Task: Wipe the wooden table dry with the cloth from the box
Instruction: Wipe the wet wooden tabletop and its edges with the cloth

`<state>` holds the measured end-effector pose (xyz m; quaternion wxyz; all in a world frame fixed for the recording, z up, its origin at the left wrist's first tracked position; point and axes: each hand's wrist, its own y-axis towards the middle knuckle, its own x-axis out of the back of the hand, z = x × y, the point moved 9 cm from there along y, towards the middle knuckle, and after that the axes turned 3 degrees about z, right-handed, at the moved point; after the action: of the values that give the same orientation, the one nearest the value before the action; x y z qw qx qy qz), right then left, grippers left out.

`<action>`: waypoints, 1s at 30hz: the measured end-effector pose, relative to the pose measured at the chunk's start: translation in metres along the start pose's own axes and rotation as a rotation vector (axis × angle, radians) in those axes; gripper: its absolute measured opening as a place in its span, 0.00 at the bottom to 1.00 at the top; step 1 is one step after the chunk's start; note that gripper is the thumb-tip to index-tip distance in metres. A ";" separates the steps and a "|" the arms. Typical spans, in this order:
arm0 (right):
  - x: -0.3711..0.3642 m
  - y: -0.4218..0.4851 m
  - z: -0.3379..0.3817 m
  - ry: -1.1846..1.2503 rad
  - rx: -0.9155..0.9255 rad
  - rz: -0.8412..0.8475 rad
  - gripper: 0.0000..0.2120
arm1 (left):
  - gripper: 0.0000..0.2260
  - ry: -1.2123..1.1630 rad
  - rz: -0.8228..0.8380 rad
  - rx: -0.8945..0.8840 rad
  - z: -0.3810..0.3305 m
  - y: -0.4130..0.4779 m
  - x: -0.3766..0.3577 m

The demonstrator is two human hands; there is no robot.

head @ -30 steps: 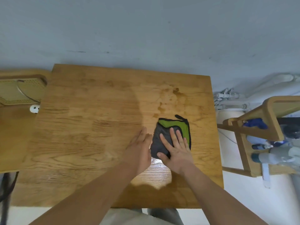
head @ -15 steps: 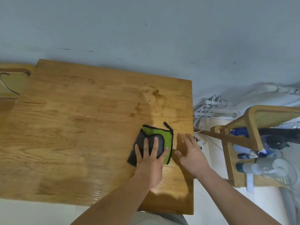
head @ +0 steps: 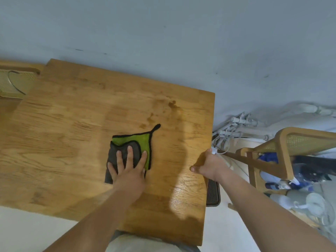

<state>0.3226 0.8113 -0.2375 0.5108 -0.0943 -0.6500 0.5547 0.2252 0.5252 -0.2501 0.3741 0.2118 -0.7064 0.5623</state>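
left hand (head: 129, 171) is pressing flat on the cloth (head: 135, 148), fingers spread, palm down, not pinching anything. cloth is sitting on the tabletop (head: 72, 124) a bit right of its centre, well in from the right edge. right hand (head: 207, 164) is curling over that right edge, thumb on top and fingers wrapped under, apparently bracing

cloth is looking like folded microfibre: grey plush face, green reverse showing at the far side, black stitched hem, small black hang loop poking out at the far right corner. tabletop is jointed oak-type planks, visible grain, glossy patch near the front right corner, darker blotches just beyond the cloth that are probably damp

for the wipe: keeping the palm flat and pressure even, sweeping overlapping passes with the grain, working out toward those blotches and the shiny patch, refolding to a dry face once it's dragging
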 end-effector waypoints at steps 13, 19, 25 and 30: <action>-0.004 -0.007 -0.028 0.374 -0.012 0.135 0.37 | 0.29 0.287 -0.091 -0.948 -0.158 -0.036 -0.051; 0.007 -0.008 -0.017 0.391 -0.020 -0.131 0.29 | 0.26 0.330 -0.079 -0.591 -0.081 0.015 -0.001; 0.031 -0.002 0.009 -0.028 -0.072 -0.221 0.57 | 0.27 0.198 -0.084 -0.520 -0.058 -0.028 -0.043; 0.044 0.010 0.034 -0.182 -0.191 -0.139 0.73 | 0.26 0.335 -0.099 -0.588 -0.008 -0.001 -0.014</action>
<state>0.2713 0.8242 -0.2165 0.4757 -0.0468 -0.7484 0.4597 0.2377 0.5312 -0.2597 0.5568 0.0336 -0.7559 0.3428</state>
